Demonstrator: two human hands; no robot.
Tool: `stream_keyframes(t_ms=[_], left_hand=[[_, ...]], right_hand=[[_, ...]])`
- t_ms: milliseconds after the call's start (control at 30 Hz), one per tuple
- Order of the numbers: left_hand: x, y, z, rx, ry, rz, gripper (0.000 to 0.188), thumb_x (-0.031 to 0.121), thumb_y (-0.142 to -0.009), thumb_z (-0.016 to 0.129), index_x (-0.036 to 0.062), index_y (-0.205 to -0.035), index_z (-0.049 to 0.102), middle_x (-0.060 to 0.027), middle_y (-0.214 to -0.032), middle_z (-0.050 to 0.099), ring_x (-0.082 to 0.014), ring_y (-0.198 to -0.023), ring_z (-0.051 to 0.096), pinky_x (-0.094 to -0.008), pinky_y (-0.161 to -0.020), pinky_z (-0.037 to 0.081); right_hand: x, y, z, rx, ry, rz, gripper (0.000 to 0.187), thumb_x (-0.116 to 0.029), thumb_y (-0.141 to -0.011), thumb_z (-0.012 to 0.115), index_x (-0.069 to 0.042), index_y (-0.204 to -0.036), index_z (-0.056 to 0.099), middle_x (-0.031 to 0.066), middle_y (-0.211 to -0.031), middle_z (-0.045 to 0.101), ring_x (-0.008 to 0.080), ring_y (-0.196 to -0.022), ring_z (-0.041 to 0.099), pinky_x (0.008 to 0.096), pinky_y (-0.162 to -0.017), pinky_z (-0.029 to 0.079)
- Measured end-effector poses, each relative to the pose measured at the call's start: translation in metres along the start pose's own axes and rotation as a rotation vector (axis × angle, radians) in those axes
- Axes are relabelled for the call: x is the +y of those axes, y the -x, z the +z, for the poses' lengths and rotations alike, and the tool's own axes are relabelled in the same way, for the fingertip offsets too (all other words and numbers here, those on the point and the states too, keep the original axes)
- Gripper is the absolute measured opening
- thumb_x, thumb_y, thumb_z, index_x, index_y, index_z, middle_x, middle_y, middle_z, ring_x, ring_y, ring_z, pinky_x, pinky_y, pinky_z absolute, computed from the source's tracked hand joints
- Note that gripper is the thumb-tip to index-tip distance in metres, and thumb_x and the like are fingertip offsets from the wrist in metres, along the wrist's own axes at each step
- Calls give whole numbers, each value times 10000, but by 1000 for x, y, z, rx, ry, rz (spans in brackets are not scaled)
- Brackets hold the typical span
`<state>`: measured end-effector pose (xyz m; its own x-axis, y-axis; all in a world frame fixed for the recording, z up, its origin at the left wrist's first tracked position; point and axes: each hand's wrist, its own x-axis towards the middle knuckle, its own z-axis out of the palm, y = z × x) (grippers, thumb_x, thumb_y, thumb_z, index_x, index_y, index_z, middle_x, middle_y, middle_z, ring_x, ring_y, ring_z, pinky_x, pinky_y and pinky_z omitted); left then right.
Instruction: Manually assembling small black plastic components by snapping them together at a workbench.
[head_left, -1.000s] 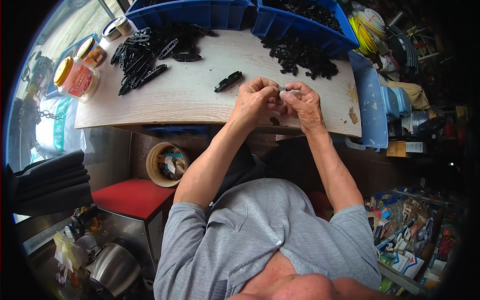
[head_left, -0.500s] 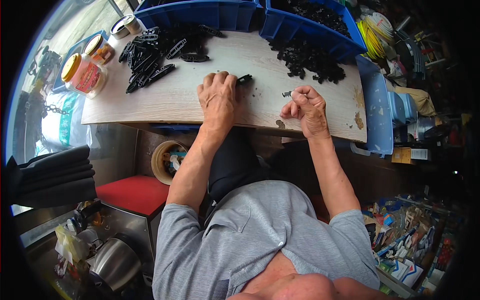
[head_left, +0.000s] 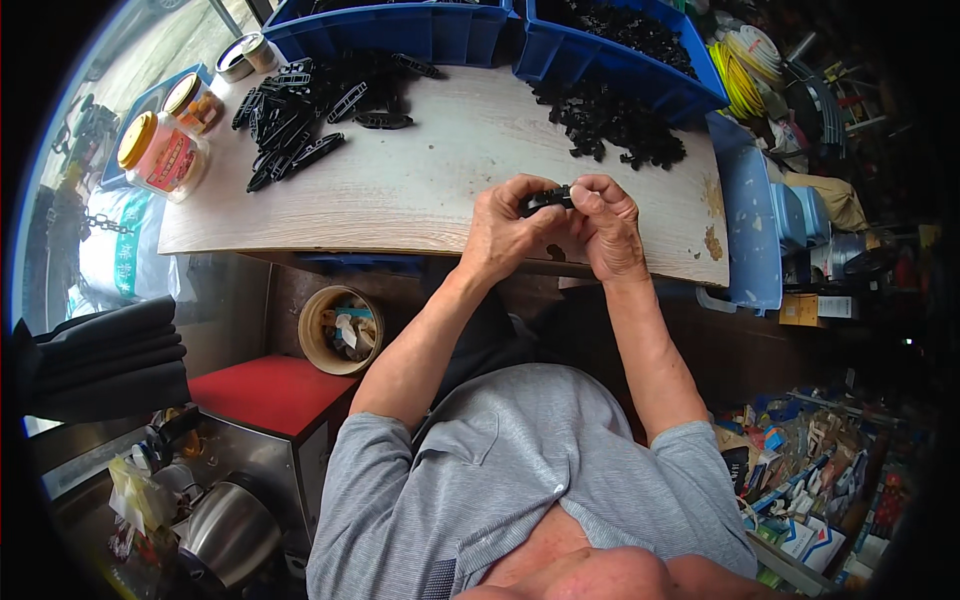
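Note:
Above the near edge of the pale wood-look table (head_left: 350, 205), my two hands meet. My left hand (head_left: 494, 235) is closed around a long black plastic part (head_left: 543, 200). With thumb and fingers pinched at its right end, my right hand (head_left: 612, 232) grips a small black plastic clip (head_left: 567, 194), mostly hidden by the fingertips. Whether the clip sits in the long part cannot be made out. A heap of similar long black parts (head_left: 290, 125) lies at the table's far left. Small black clips are piled (head_left: 615, 125) at the far right.
Two blue bins (head_left: 400, 38) (head_left: 620, 55) stand along the far edge, the right one holding small black pieces. Jars (head_left: 165, 160) and tins (head_left: 235, 60) are at the left. Below the table is a waste bucket (head_left: 312, 335); a red-topped cabinet (head_left: 262, 394) stands nearby.
My left hand has lifted the long black part off the table and moved right. It now meets my right hand, which has shifted slightly left with the small clip.

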<state>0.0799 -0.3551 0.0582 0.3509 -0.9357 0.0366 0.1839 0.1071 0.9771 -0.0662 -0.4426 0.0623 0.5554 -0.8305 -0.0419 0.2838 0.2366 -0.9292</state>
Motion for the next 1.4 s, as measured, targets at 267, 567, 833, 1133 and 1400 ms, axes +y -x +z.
stream_keyframes(t_ms=[267,567,833,1133,1400], left_hand=[[4,-1,-1,-6,-45,-5,228,141,-877,741,-18,-1034,698,-8,-756,676,-52,-669,616,-210,-591,507],[0,-7,0,89,112,-117,180,150,-917,699,-28,-935,701,-55,-782,679,-86,-633,618,-224,-602,534],[4,0,-6,71,247,-143,153,124,-911,692,-29,-913,694,-47,-759,664,-76,-613,614,-222,-591,540],[-4,-23,-72,399,-730,744,327,-9,-821,719,41,-1140,670,-116,-1113,645,-231,-1006,628,-305,-844,525],[9,-56,-146,339,-1578,630,375,72,-823,639,57,-1197,639,-133,-1250,619,-355,-1235,530,-451,-1029,424]], right_hand=[[-3,-2,5,-4,4,42,90,-110,-882,754,-77,-955,712,-19,-787,670,57,-629,587,202,-604,487],[-12,-2,7,2,115,127,212,-206,-897,726,-62,-1019,627,5,-721,629,103,-601,617,229,-567,512],[-10,1,12,-86,295,151,317,-323,-903,699,-90,-738,560,7,-532,483,126,-453,523,313,-465,511],[-16,6,-4,72,99,111,287,-305,-938,599,-134,-732,497,28,-447,393,203,-498,597,505,-652,626],[-64,0,-96,780,-31,-53,358,-391,-895,681,-61,-880,546,52,-455,414,236,-501,593,505,-651,625]])
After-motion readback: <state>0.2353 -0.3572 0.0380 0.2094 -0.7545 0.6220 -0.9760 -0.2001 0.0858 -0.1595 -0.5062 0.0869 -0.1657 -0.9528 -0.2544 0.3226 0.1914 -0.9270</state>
